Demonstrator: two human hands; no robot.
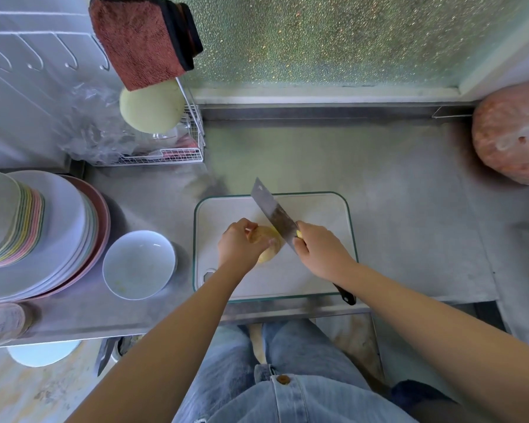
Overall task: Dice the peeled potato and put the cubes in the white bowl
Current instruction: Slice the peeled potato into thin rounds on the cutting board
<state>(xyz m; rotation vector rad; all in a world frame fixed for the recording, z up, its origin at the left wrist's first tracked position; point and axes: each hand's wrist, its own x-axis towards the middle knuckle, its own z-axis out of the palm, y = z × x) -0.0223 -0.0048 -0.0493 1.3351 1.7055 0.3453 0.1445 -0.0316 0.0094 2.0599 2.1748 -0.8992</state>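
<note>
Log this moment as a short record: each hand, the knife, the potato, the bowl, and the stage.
left hand: holds the potato down on the cutting board
right hand: grips the cleaver by its handle
cleaver: blade against the potato's right side
potato: peeled, not yet in cubes
white bowl: left of the board, no cubes inside
stage: cutting under way

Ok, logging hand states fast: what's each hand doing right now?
Left hand: holds the peeled potato on the cutting board.
Right hand: grips the knife, blade against the potato.
</note>
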